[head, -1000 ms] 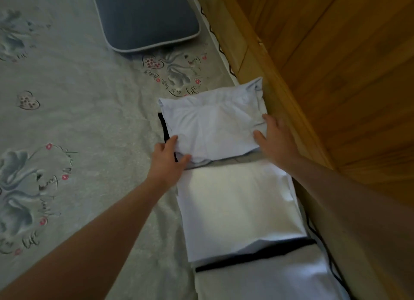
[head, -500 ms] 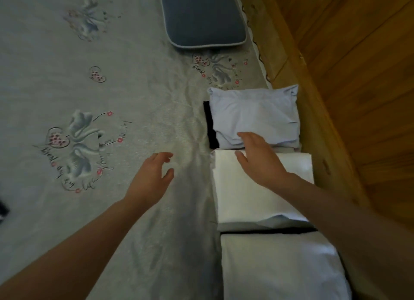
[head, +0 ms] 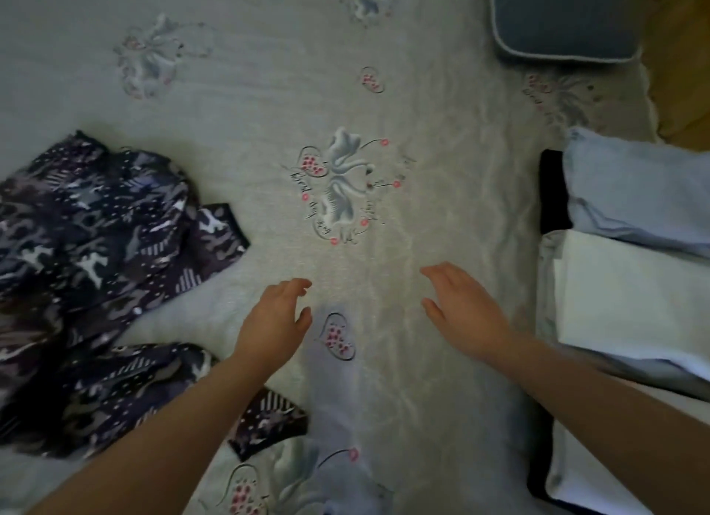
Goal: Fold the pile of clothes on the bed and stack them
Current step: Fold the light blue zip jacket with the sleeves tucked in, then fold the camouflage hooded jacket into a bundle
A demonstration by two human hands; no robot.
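**Unfolded garment pending; finished stacks exposed at bed edge**

Grey bedspread [head: 384, 103] with a printed floral motif covers the bed, and a blue cushion [head: 564, 18] sits at its far right corner. Both hands hover over bare bedspread mid-frame. The left hand [head: 274, 324] is empty, fingers loosely curved. The right hand [head: 466, 311] is likewise empty, fingers relaxed and spread. Neither touches any cloth.

The camouflage garment [head: 92, 253] lies crumpled at the left, well apart from the right hand and just beside the left forearm. A loose flap of it shows under that forearm. Folded items line the right edge: a pale blue folded garment [head: 637, 191] over a black one [head: 553, 191], then a white folded stack [head: 622, 303] nearer the viewer.

Judged step: reaching for the camouflage garment, the only unfolded piece in view.

Risks noted:
- The garment is bunched with parts overlapping. Lifting it by one random fold would likely drag it out twisted and hard to lay flat.
- The right forearm passes close to the white stack. A careless sweep could knock its edges out of line.
- Stacks sit at the bed's right edge. Adding weight off-centre may tip them toward that side.
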